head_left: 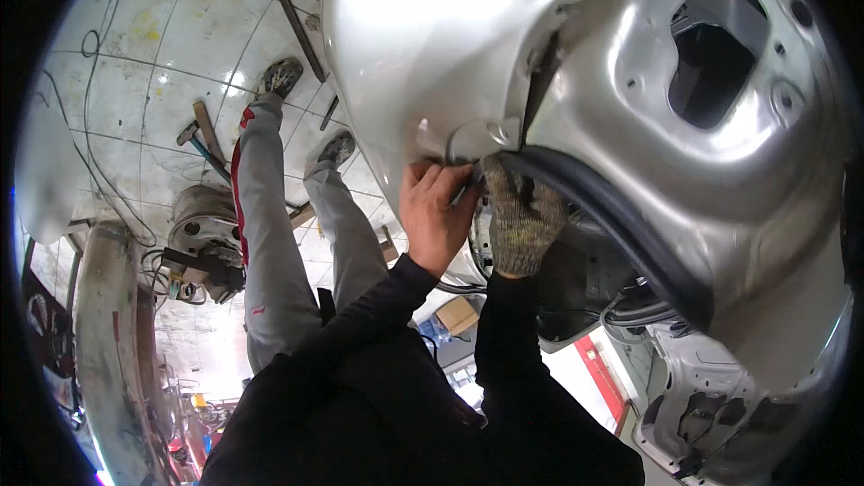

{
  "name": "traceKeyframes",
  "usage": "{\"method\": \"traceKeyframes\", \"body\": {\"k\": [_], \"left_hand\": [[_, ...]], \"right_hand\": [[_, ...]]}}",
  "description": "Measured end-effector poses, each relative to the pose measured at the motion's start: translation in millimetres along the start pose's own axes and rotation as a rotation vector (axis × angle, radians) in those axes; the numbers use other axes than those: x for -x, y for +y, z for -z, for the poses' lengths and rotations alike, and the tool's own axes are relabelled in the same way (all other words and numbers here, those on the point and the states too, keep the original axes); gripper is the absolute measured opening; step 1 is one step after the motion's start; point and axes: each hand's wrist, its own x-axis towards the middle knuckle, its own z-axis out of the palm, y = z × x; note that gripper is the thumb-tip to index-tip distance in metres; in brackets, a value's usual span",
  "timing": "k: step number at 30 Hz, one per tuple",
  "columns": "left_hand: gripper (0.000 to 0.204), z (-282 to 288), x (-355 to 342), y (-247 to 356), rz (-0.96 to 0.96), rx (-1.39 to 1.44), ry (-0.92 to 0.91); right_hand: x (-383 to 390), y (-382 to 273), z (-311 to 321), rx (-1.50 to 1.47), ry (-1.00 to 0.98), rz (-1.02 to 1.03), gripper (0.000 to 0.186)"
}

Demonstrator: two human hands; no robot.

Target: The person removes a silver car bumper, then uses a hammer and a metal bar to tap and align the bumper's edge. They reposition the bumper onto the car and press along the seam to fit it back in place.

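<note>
A black rubber seal (621,216) curves along the edge of an opening in a silver car body (612,99). My bare left hand (439,213) has its fingertips pinched on a dark bit of the seal, close to the corner where two body panels meet. Right beside it, my right hand (524,225) in a grey knitted glove is closed around the upper end of the seal, fingers bent over it. The two hands nearly touch. Beyond them, the seal runs down and to the right along the edge. The glove hides part of the seal's end.
On the tiled floor (126,99) at the left lie a long dark bar (295,20), a hammer (209,160) and a worn metal car part (209,220). A loose cable (99,166) trails there. A cardboard box (457,315) sits below my hands. A bare silver door-like panel (711,405) is at lower right.
</note>
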Motion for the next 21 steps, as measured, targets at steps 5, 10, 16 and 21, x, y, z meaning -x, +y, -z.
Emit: {"method": "traceKeyframes", "body": {"k": [5,10,16,21], "left_hand": [[0.024,-10.2,18.2,3.7,0.104,0.113,-0.017],[0.028,-6.9,16.0,5.8,0.103,0.136,0.019],[0.031,-19.9,13.3,3.4,0.138,0.125,0.081],[0.037,-17.0,7.8,-2.5,0.137,0.299,0.025]], "right_hand": [[-17.2,5.4,19.3,0.351,0.099,0.486,0.031],[-19.7,22.8,13.0,-0.574,0.068,0.144,0.034],[96.3,77.4,2.2,-0.643,0.278,-0.022,0.033],[240.0,117.2,-99.2,-0.231,0.228,0.18,0.021]]}}
